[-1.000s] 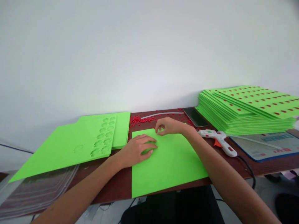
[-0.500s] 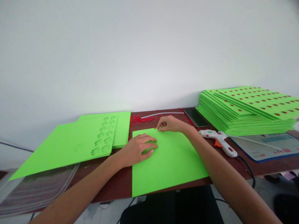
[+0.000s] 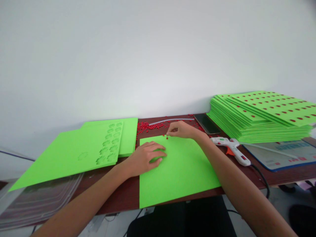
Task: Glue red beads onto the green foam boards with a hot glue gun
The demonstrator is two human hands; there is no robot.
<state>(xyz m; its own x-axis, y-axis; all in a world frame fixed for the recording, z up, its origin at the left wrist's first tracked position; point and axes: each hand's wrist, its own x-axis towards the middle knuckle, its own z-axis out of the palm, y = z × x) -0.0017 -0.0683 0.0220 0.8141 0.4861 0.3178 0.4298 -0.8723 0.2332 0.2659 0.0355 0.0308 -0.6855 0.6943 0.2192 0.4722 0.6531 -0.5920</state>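
A bright green sheet (image 3: 182,171) lies on the dark red table. My left hand (image 3: 148,157) rests flat on its left part, fingers spread. At the sheet's far edge is my right hand (image 3: 179,129), its thumb and fingers pinched together; whatever they may hold is too small to see. Just beside those fingertips, a small red piece (image 3: 167,138) and another close to it lie on the sheet. Beyond the far edge is a scattered pile of small red pieces (image 3: 145,127).
A white glue gun (image 3: 232,148) and a phone (image 3: 206,123) lie to the right, near a tall stack of red-dotted green sheets (image 3: 254,128). At the left are more green sheets (image 3: 69,151), some with flower outlines. A thin pale strip (image 3: 170,120) crosses the back.
My right hand has lifted slightly off the sheet's far edge, and a red piece now shows below its fingertips. My left hand has stayed in place.
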